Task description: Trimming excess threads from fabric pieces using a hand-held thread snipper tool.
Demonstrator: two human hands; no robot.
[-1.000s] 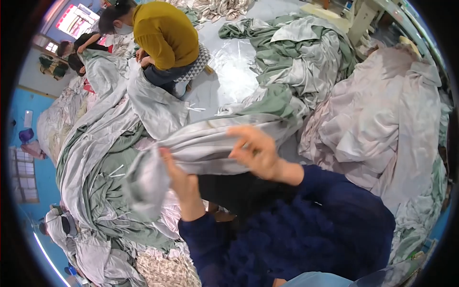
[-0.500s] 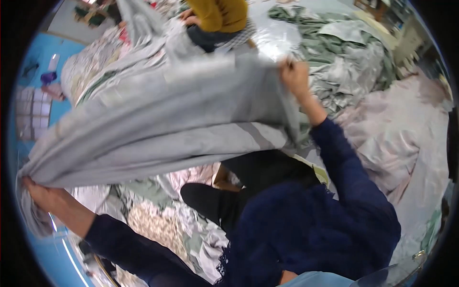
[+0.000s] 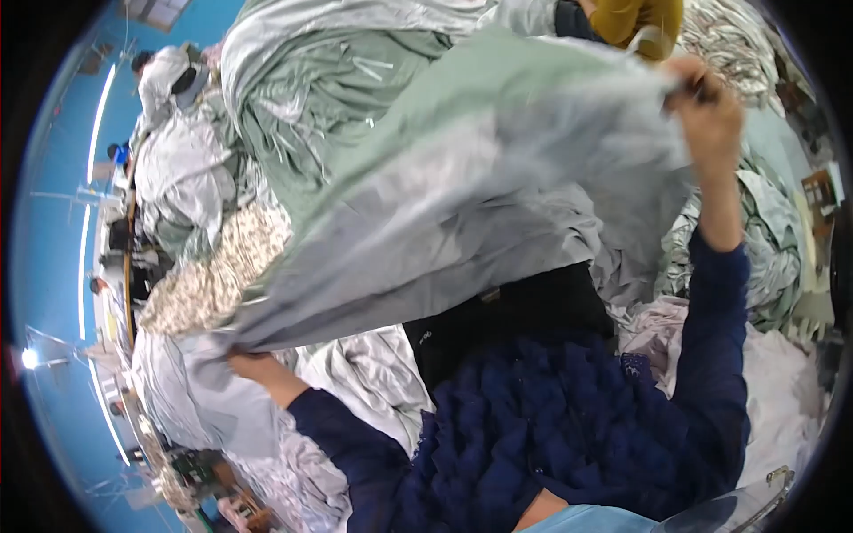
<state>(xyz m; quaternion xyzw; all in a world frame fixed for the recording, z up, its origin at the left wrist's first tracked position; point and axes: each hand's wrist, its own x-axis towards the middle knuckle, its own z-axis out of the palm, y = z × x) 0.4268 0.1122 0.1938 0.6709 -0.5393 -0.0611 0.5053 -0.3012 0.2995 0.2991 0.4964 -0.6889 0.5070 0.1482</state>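
A large sheet of cloth (image 3: 498,160), grey with a pale green side, is spread in the air across my lap and billows between my hands. My right hand (image 3: 711,115), raised at the upper right, is closed on one edge of it; the fingertips are slightly blurred. Lower down at the left, my left hand (image 3: 258,369) is closed on another part of the edge, with its fingers partly hidden by the folds. Some of the cloth hangs past the left hand. Beneath its lower edge show my black trousers (image 3: 498,311).
Green and white fabric (image 3: 338,98) lies heaped beyond the cloth. A patterned pile (image 3: 218,275) is at the left, pale pink fabric (image 3: 782,391) at the right. A person in a mustard top (image 3: 622,22) is at the far side; another person in white (image 3: 164,80) is far left.
The view has turned leftward. The cloth has swung and billowed open, now showing a green side. My right hand appears higher and farther right; both hands still hold the cloth.
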